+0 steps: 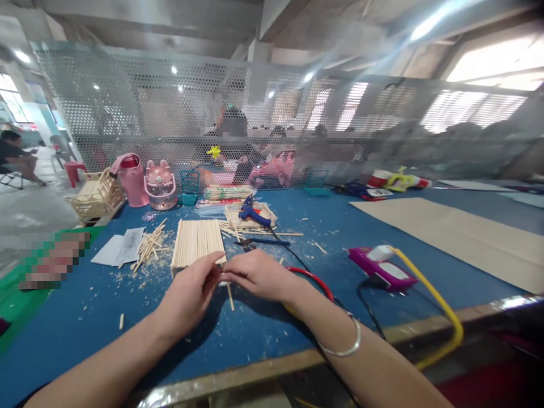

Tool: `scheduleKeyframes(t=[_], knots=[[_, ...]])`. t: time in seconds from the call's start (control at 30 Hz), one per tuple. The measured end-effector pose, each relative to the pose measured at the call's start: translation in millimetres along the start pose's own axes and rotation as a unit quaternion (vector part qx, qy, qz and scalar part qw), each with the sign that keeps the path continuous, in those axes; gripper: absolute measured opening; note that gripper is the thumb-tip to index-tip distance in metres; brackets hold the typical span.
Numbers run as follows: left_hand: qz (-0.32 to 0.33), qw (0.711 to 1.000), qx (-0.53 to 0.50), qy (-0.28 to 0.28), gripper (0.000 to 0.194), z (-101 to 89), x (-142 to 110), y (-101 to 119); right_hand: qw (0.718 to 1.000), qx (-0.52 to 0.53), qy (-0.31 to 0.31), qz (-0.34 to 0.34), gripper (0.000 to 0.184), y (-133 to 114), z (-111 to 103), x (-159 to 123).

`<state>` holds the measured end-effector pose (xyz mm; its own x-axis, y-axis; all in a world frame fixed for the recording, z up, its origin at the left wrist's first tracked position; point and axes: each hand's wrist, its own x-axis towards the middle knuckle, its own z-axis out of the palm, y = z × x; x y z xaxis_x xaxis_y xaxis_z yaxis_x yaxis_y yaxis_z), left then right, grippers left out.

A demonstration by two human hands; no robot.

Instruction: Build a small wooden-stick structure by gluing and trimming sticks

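A box-like piece built of thin wooden sticks lies on the blue table, its top a row of sticks side by side. At its near right corner my left hand and my right hand meet, fingertips together. Both are closed in a pinch; the fingers hide whatever is between them. One loose stick shows just below the fingertips. Beyond my right hand are dark-handled pliers and a blue glue gun, which rests on a small stick tray.
Loose stick pieces and white paper lie at left. Pink bottles and a stick basket stand behind. At right are a purple device, a yellow bar and brown board. A perforated screen backs the table.
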<state>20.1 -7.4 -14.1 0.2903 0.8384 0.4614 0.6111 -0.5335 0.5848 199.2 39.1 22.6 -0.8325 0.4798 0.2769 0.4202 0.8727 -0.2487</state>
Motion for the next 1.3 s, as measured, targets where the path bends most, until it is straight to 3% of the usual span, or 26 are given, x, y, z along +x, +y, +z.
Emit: scheduleKeyframes(t=[0.07, 0.13, 0.23, 0.33, 0.4, 0.53, 0.8, 0.9, 1.03, 1.1, 1.2, 1.3], knots=[[0.027, 0.998, 0.047, 0.024, 0.030, 1.8, -1, 3, 0.999, 0.018, -0.013, 0.049, 0.026, 11, -8, -3], [0.060, 0.994, 0.088, 0.027, 0.024, 4.2, -3, 9, 0.986, 0.063, 0.020, 0.155, 0.023, 26, -21, -9], [0.107, 0.985, 0.106, -0.082, 0.022, 9.4, -4, 15, 0.916, 0.145, 0.129, 0.351, 0.025, 46, -32, -15], [0.113, 0.971, 0.132, -0.162, 0.029, 14.5, -2, 13, 0.856, 0.268, 0.154, 0.415, 0.021, 49, -21, -11], [0.101, 0.969, 0.148, -0.167, 0.033, 16.1, 1, 8, 0.852, 0.313, 0.106, 0.407, 0.019, 42, -5, -5], [0.086, 0.968, 0.170, -0.165, 0.035, 15.3, 5, 0, 0.869, 0.303, 0.023, 0.392, 0.017, 30, 13, 3], [0.015, 0.951, 0.256, -0.173, 0.034, 8.2, 7, 2, 0.871, 0.262, -0.114, 0.399, 0.017, 26, -17, -11], [-0.017, 0.946, 0.280, -0.163, 0.030, 6.4, 6, 1, 0.861, 0.294, -0.091, 0.405, 0.018, 31, -24, -15], [-0.045, 0.952, 0.263, -0.148, 0.026, 7.8, 5, 0, 0.873, 0.320, 0.061, 0.362, 0.021, 38, -19, -12], [-0.059, 0.953, 0.257, -0.151, 0.026, 9.0, 4, 1, 0.870, 0.358, 0.087, 0.329, 0.022, 39, -12, -8], [-0.039, 0.949, 0.271, -0.154, 0.027, 10.8, 5, 1, 0.850, 0.433, 0.019, 0.301, 0.024, 34, -1, -3], [0.023, 0.949, 0.273, -0.159, 0.027, 12.7, 5, -1, 0.863, 0.415, -0.096, 0.271, 0.027, 28, 2, -3]])
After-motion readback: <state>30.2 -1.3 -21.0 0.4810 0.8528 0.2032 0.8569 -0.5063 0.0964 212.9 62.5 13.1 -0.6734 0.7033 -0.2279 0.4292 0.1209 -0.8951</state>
